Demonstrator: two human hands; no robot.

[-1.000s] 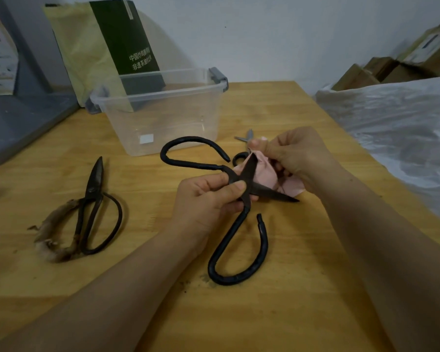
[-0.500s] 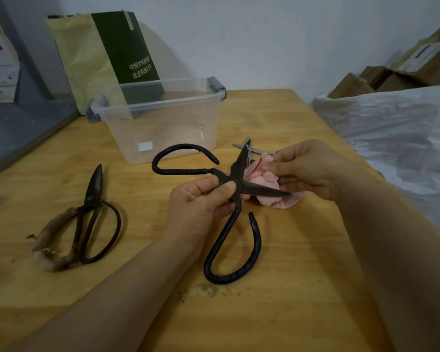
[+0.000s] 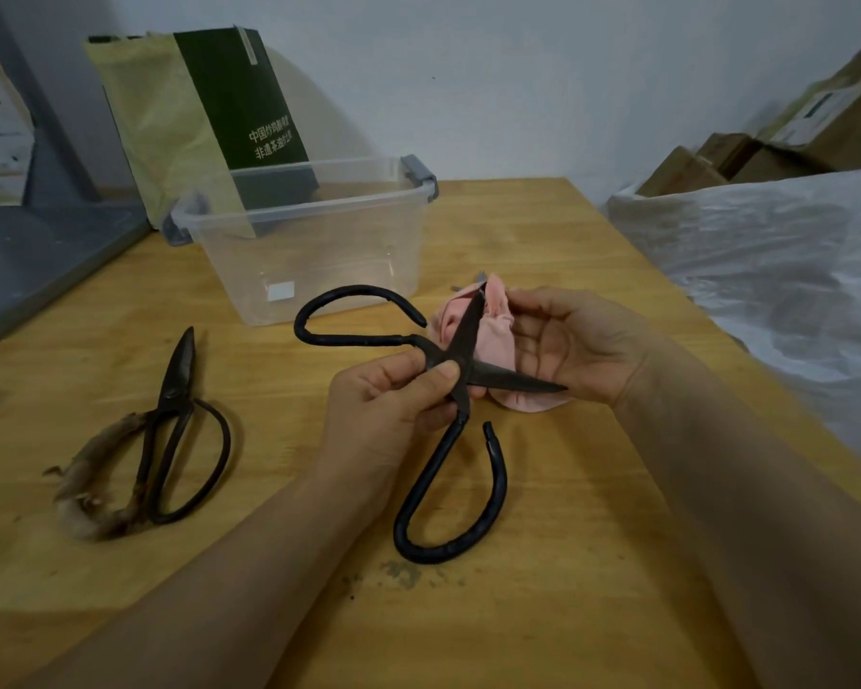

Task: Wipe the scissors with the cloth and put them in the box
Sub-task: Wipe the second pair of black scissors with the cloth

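counter (image 3: 543, 514): head view, looking down; pale yellow wood planks with fine grain showing.
box (image 3: 309, 211): clear plastic tub, rectangular with rounded corners, grey clip handle at each end, small white label on the front wall; stands toward the far left corner of the counter.
scissors (image 3: 470, 335): large black iron pair, matt and slightly pitted, held over the middle of the counter just in front of the box; blades spread in a wide V, one pointing up and away, the other pointing right. Handles are big open hoops of round bar, one toward the box, one toward the near edge.
cloth (image 3: 493, 325): soft pink fabric, bunched and wrinkled, behind the raised blade and filling the gap between the blades.
left hand (image 3: 389, 415): pinches the scissors at the pivot, thumb on top, fingers (image 3: 398, 370) curled round.
right hand (image 3: 572, 345): palm showing, fingers and thumb curled on the cloth, pressing it to the raised blade near its tip.
second scissors (image 3: 180, 425): smaller dark pair, closed, flat near the left edge; one loop wrapped in frayed brownish fibre.
specks (image 3: 403, 574): dark crumbs by the near hoop.
bag (image 3: 239, 101): glossy green and pale-yellow pouch, upright behind the box.
plastic sheet (image 3: 776, 271): white, crinkled, along the right edge.
cartons (image 3: 717, 161): brown cardboard, beyond the sheet.
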